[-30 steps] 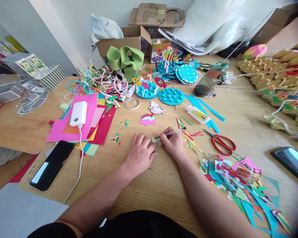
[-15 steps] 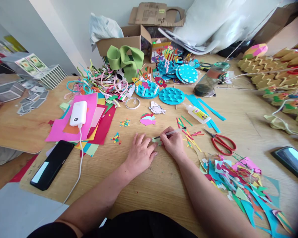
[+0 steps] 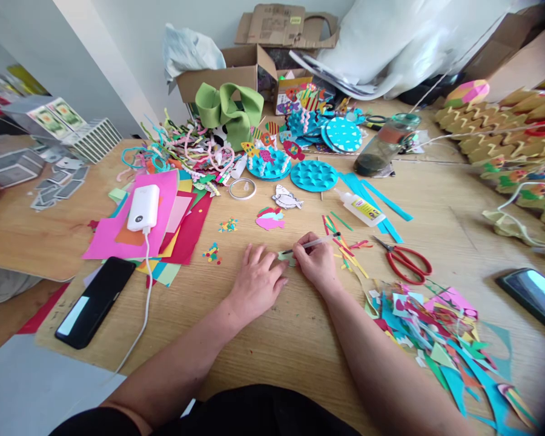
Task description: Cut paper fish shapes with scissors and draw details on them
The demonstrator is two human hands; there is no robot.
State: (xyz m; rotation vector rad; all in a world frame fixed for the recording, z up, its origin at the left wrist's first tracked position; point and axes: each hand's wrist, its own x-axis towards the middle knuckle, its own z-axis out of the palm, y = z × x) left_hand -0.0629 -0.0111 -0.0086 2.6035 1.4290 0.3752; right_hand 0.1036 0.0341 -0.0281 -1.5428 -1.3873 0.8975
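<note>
My right hand [image 3: 317,263] is closed round a pen [image 3: 315,242], its tip resting at a small pale green piece of paper [image 3: 287,257] on the table. Spread flat, my left hand [image 3: 260,281] lies on the wood with its fingertips by the left edge of that paper. Part of the green paper is hidden under my hands. Just beyond them are a pink paper fish [image 3: 270,221] and a white paper fish [image 3: 287,198] with drawn lines. Little piles of coloured paper dots [image 3: 212,254] sit to the left of my left hand.
To the right are thin paper strips [image 3: 355,259], red-handled scissors [image 3: 407,264], a glue bottle [image 3: 361,208] and a heap of paper scraps [image 3: 440,339]. On the left lie coloured sheets [image 3: 104,237], a white power bank [image 3: 144,208] and a black phone [image 3: 95,303]. Blue discs [image 3: 313,175] lie behind.
</note>
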